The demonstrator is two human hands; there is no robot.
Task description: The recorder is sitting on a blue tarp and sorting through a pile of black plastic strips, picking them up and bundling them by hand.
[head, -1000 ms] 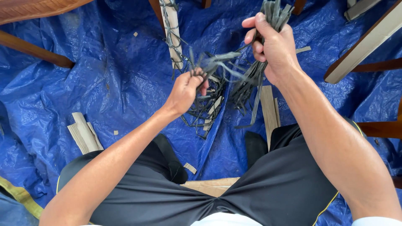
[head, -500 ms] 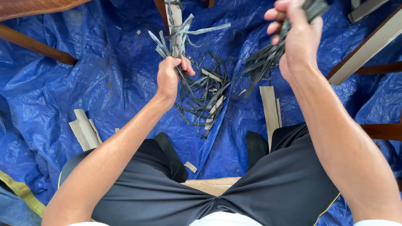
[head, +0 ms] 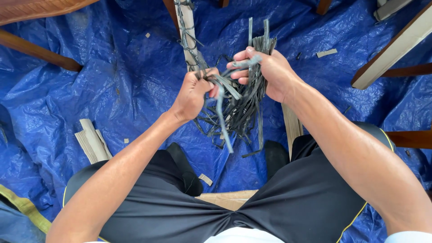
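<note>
Blue tarpaulin (head: 81, 90) covers the floor below us. Our right hand (head: 270, 74) grips a bundle of grey strips (head: 245, 105) upright; our left hand (head: 193, 94) pinches several loose strip ends beside it.

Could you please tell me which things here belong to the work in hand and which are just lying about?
In hand:
- left hand
- right hand
- bundle of grey strips

Lying about:
- blue tarp
- pale wooden slats
- small offcut
</note>
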